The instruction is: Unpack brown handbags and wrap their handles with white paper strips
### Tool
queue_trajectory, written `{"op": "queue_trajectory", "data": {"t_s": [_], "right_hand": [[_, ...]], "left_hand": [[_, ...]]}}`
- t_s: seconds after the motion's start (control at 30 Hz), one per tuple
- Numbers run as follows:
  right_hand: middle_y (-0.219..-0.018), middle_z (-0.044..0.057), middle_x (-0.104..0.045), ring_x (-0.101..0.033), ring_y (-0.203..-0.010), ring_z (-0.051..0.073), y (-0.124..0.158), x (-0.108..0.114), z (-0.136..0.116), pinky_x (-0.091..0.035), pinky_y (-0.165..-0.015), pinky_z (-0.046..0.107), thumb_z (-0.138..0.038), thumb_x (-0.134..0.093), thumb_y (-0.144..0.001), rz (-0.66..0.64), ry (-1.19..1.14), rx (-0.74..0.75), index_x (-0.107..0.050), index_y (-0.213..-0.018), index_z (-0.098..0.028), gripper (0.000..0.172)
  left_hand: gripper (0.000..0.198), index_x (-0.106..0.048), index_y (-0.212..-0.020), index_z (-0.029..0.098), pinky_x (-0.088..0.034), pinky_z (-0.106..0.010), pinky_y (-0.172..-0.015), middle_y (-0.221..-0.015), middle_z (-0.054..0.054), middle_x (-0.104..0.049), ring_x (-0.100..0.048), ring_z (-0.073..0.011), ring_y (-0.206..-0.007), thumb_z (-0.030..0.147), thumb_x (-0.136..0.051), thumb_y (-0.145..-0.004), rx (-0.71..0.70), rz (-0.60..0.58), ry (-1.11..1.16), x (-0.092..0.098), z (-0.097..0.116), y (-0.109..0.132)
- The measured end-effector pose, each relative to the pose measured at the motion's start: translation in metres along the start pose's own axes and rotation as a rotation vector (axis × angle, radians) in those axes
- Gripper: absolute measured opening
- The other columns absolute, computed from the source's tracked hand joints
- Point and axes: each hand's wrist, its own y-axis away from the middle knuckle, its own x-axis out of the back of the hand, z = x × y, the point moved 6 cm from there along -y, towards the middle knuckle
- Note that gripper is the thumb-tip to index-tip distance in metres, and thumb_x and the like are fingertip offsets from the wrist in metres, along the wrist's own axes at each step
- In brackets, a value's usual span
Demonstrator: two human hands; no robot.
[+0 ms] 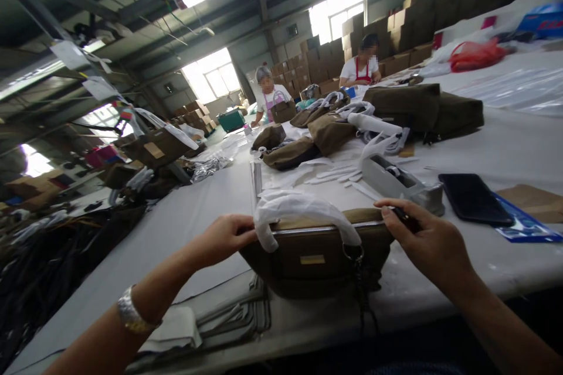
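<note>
An olive-brown handbag (316, 272) stands upright on the white-covered table in front of me. White wrapping covers its handle (303, 208), and a silver zipper runs along the top. A dark tassel (361, 281) hangs from a ring at the handle's right end. My left hand (229, 234) pinches the bag's upper left corner, thumb and fingers closed. At the upper right corner my right hand (422, 234) grips the bag, with something small and dark in or behind its fingers that I cannot make out.
Folded grey-green sheets (233, 310) lie left of the bag. A phone (475, 199) and a grey open container (396, 179) are on the right. More brown bags (396, 108) fill the table's middle. Two people (272, 96) work at the far end.
</note>
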Motion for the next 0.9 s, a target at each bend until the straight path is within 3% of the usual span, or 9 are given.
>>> {"op": "queue_trajectory", "data": {"t_s": [0.23,0.37,0.47,0.57,0.67,0.7,0.77,0.83,0.9], "right_hand": [[-0.087,0.006,-0.077,-0.07,-0.069,0.024,-0.005,0.003,0.015,-0.049,-0.055,0.032,-0.058,-0.054,-0.086,-0.04,0.105,-0.094,-0.076,-0.104,-0.027,0.042],[-0.088,0.008,-0.077,-0.069,-0.068,0.025,-0.012,-0.005,0.009,-0.049,-0.057,0.033,-0.061,-0.052,-0.087,-0.033,0.085,-0.036,-0.075,-0.103,-0.026,0.045],[-0.089,0.007,-0.076,-0.07,-0.069,0.026,-0.02,-0.012,0.011,-0.051,-0.059,0.036,-0.065,-0.05,-0.088,-0.012,0.078,-0.04,-0.075,-0.105,-0.026,0.049],[-0.102,0.011,-0.074,-0.071,-0.079,0.032,-0.016,-0.008,0.004,-0.055,-0.063,0.043,-0.07,-0.046,-0.09,0.056,0.167,0.032,-0.065,-0.129,-0.025,0.062],[-0.135,0.017,-0.06,-0.059,-0.12,0.039,0.011,0.003,-0.031,-0.051,-0.094,0.055,-0.057,-0.05,-0.096,0.24,0.163,0.311,-0.052,-0.142,-0.022,0.058],[-0.139,0.016,-0.057,-0.055,-0.127,0.037,0.024,0.002,-0.047,-0.046,-0.103,0.054,-0.049,-0.054,-0.097,0.258,0.105,0.431,-0.051,-0.143,-0.023,0.053],[-0.132,0.014,-0.062,-0.059,-0.123,0.031,0.045,-0.005,-0.076,-0.048,-0.105,0.046,-0.032,-0.063,-0.094,0.219,-0.05,0.633,-0.049,-0.145,-0.022,0.053],[-0.121,0.012,-0.067,-0.065,-0.111,0.025,0.055,-0.011,-0.094,-0.053,-0.099,0.038,-0.018,-0.07,-0.089,0.227,-0.141,0.692,-0.049,-0.145,-0.021,0.06],[-0.112,0.009,-0.07,-0.069,-0.102,0.022,0.055,-0.014,-0.099,-0.057,-0.092,0.034,-0.007,-0.07,-0.086,0.293,-0.195,0.674,-0.054,-0.14,-0.024,0.059]], "left_hand": [[0.04,-0.07,-0.076,0.017,-0.032,-0.021,-0.056,-0.06,0.004,-0.052,-0.043,-0.0116,-0.059,0.055,-0.06,-0.087,0.104,0.026,-0.089,0.025,-0.039,0.025],[0.043,-0.069,-0.075,0.017,-0.033,-0.021,-0.053,-0.057,0.005,-0.05,-0.045,-0.0115,-0.055,0.057,-0.059,-0.087,0.153,0.036,-0.074,0.019,-0.062,0.029],[0.043,-0.068,-0.072,0.017,-0.036,-0.023,-0.052,-0.051,0.004,-0.051,-0.049,-0.013,-0.051,0.055,-0.056,-0.09,0.168,0.105,-0.078,0.013,-0.065,0.031],[0.036,-0.069,-0.097,0.018,-0.047,-0.026,-0.066,-0.08,-0.003,-0.07,-0.063,-0.0181,-0.073,0.049,-0.05,-0.096,0.133,0.34,-0.084,0.011,-0.042,0.043],[0.038,-0.054,-0.133,0.025,-0.054,-0.031,-0.084,-0.128,-0.007,-0.064,-0.065,-0.0208,-0.104,0.041,-0.054,-0.098,-0.064,0.701,-0.051,0.003,0.007,0.065],[0.042,-0.051,-0.137,0.027,-0.054,-0.032,-0.088,-0.132,-0.007,-0.062,-0.065,-0.0209,-0.107,0.038,-0.058,-0.097,-0.189,0.776,-0.069,-0.005,0.026,0.071],[0.051,-0.048,-0.141,0.029,-0.053,-0.034,-0.096,-0.131,-0.007,-0.063,-0.063,-0.0223,-0.112,0.027,-0.066,-0.093,-0.422,0.867,-0.155,-0.025,0.06,0.08],[0.056,-0.05,-0.141,0.03,-0.052,-0.034,-0.097,-0.126,-0.007,-0.063,-0.063,-0.0215,-0.112,0.013,-0.067,-0.091,-0.531,0.968,-0.214,-0.043,0.077,0.084],[0.059,-0.055,-0.138,0.03,-0.053,-0.032,-0.093,-0.119,-0.006,-0.064,-0.064,-0.0196,-0.106,0.002,-0.066,-0.088,-0.548,1.073,-0.21,-0.054,0.079,0.084]]}}
